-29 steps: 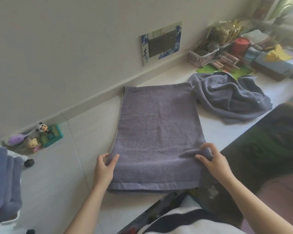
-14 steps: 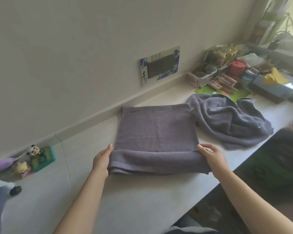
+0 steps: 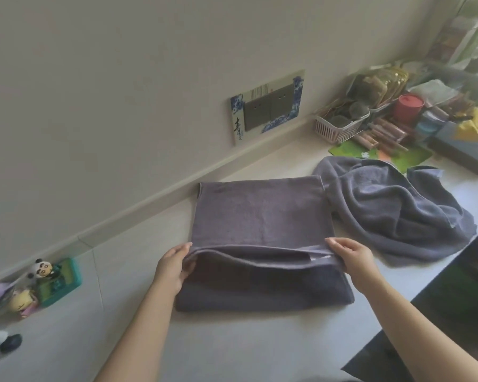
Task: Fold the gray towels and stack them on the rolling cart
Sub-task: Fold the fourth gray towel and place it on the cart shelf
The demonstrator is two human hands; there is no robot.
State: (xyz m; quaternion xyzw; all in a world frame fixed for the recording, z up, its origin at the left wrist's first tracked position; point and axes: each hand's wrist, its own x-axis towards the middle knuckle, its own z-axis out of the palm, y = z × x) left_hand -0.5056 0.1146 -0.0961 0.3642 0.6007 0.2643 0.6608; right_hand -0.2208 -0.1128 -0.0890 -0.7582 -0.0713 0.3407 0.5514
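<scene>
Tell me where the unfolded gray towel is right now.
In the head view the crumpled gray towel lies on the counter, right of the towel being folded, just in front of the green mat and white basket.

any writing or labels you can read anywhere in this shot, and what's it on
"青": large black brush character at the left end of the blue-and-white decorative frame around the wall sockets.
Smaller characters below it and the fine vertical lines along the frame's top: too small to read.
Packets and boxes in the clutter at the counter's far right: blurred, nothing legible.

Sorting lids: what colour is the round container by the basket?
Red, seen in the head view.
</scene>
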